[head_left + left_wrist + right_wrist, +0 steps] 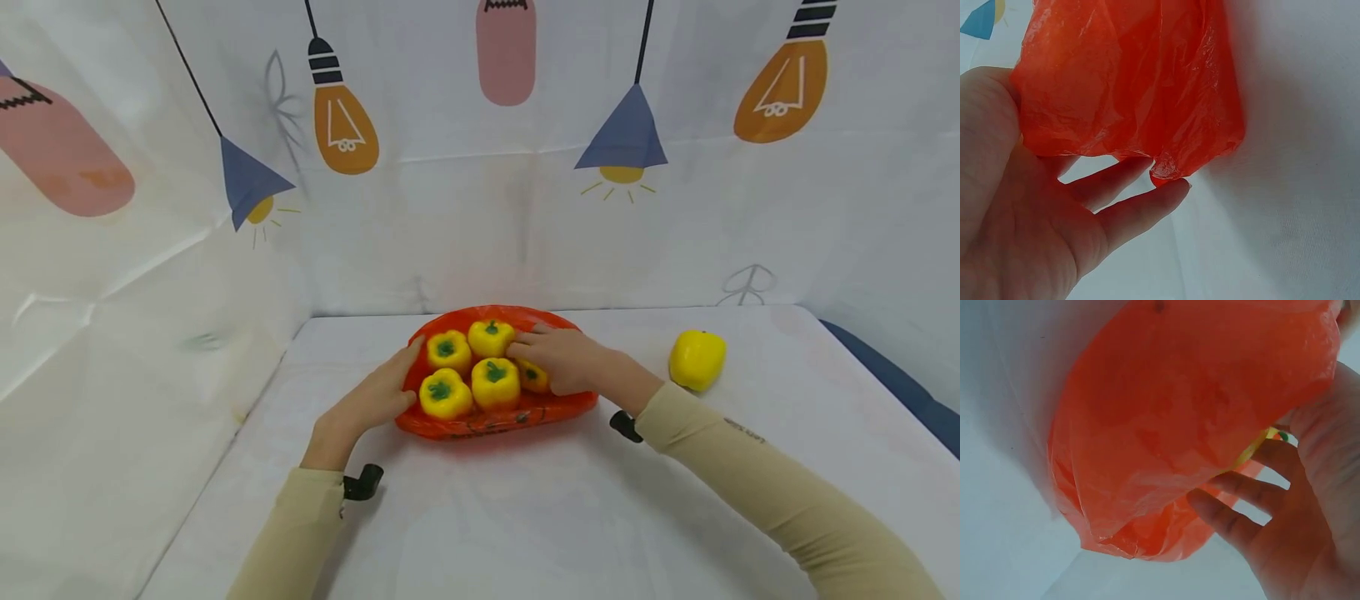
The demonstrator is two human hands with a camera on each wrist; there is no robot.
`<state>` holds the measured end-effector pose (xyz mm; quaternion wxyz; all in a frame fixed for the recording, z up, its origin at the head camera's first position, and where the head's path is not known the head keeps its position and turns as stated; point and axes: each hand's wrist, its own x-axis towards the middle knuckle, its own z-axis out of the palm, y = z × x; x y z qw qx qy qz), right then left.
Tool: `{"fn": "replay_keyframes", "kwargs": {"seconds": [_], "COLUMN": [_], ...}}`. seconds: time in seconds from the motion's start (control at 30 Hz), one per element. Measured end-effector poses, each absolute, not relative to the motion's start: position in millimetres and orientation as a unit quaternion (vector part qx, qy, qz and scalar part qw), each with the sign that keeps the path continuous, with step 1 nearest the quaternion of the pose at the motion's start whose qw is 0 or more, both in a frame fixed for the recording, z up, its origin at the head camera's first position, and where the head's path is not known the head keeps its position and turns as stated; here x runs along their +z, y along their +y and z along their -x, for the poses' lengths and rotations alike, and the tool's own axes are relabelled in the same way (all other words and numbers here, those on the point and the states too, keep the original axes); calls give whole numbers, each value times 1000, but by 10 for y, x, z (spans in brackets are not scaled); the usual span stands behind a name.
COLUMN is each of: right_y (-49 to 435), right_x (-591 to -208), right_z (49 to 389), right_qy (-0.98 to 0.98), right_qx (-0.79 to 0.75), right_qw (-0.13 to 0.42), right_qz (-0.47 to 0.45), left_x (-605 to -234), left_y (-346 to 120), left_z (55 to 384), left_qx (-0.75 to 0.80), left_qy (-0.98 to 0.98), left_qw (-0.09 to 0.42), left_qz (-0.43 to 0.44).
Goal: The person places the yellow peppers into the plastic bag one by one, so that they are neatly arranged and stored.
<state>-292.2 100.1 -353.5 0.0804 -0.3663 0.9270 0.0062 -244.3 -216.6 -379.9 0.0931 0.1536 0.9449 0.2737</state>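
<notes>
Yellow bell peppers [496, 384] with green stems, several of them, stand in an opened red plastic bag [487, 427]. At the bag's left side is my left hand [375, 398]. In the left wrist view, its fingers [1138, 209] spread loosely by the red plastic [1129, 81]. My right hand [566, 358] reaches over the bag's right rim, fingers extended across a pepper [534, 377] that it partly hides. The right wrist view shows these fingers [1229, 515] fairly straight at the bag's edge [1166, 425], beside a strip of yellow pepper [1250, 452].
A single yellow bell pepper [697, 360] lies on the white tabletop [525, 517], right of the bag. Behind the table hangs a white sheet [450, 233] printed with lamps and bulbs. Something dark blue [892, 379] is past the table's right edge.
</notes>
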Motion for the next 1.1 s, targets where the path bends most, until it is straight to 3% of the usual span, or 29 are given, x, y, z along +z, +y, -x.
{"fn": "replay_keyframes", "kwargs": {"seconds": [0.5, 0.83, 1.1], "right_y": [1280, 1351, 1340], "right_x": [-3594, -3693, -3721], "right_z": [3346, 3364, 3284], "right_qy": [922, 917, 931], "right_qx": [-267, -303, -241], "right_qw": [79, 82, 63], "right_qz": [269, 245, 268], "left_x": [-3784, -3780, -3795], "left_y": [-2157, -2121, -2091], "left_z": [2478, 2483, 2474], "left_qx": [268, 266, 267], "left_qy": [947, 948, 948], "left_qw": [98, 97, 97], "left_qz": [-149, -147, -143]}}
